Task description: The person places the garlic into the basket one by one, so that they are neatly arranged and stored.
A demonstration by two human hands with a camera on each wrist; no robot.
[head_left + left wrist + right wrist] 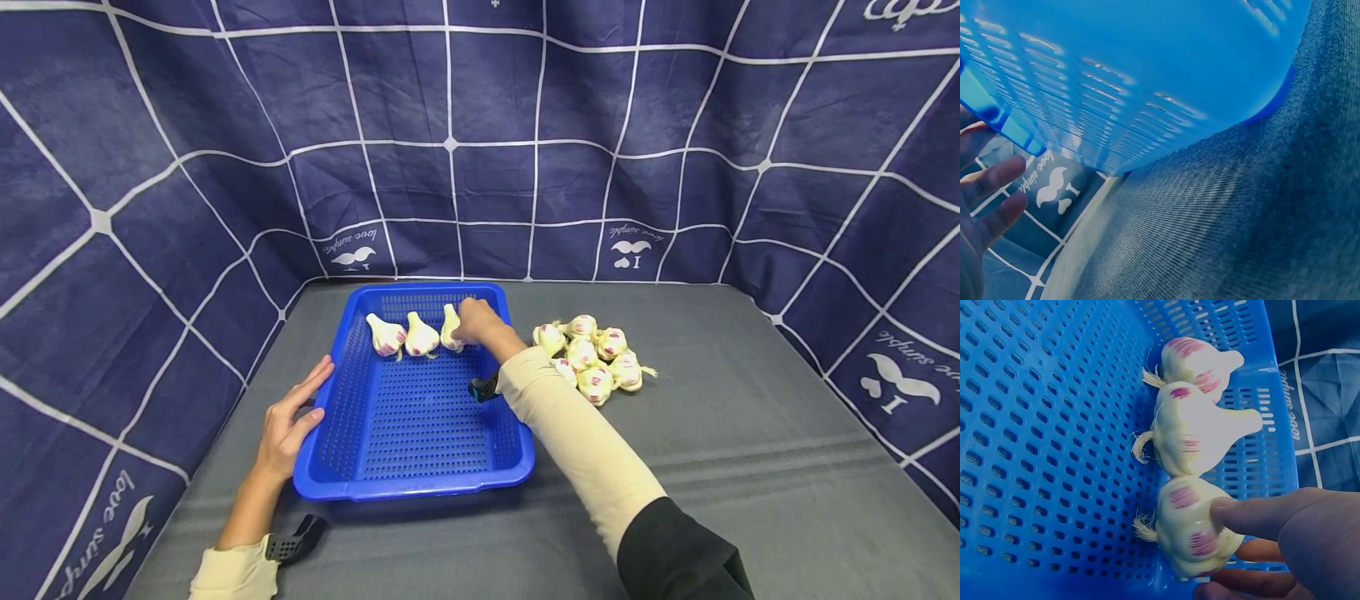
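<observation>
Inside the blue plastic basket, three garlic bulbs lie in a row along the far wall, stems pointing away. My right hand is at the rightmost garlic bulb, thumb on its top and the other fingers round its side. To its left are the middle garlic bulb and the leftmost garlic bulb. My left hand rests against the basket's left rim, its fingers straight. In the left wrist view, fingers show beside the slotted basket wall.
A cluster of several garlic bulbs lies on the grey cloth to the right of the basket, close to my right forearm. A dark blue checked curtain encloses the back and sides.
</observation>
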